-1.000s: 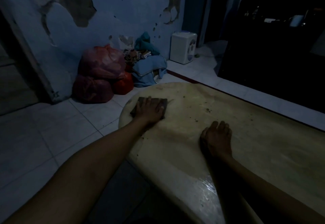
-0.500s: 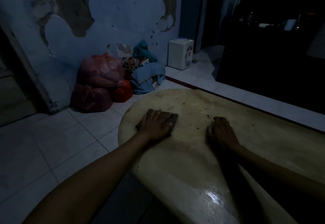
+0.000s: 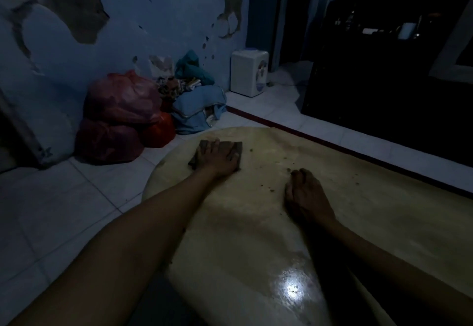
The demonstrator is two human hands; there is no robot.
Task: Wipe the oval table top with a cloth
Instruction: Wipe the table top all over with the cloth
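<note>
Here red bags (image 3: 120,118) sit beside table (image 3: 256,236)

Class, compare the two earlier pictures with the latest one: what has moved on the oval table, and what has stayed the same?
The left hand slid the cloth a little to the right along the far end of the table top, and stays pressed flat on it. Nothing was picked up or let go. The right hand still rests on the table, and crumbs still lie between the hands.
</note>
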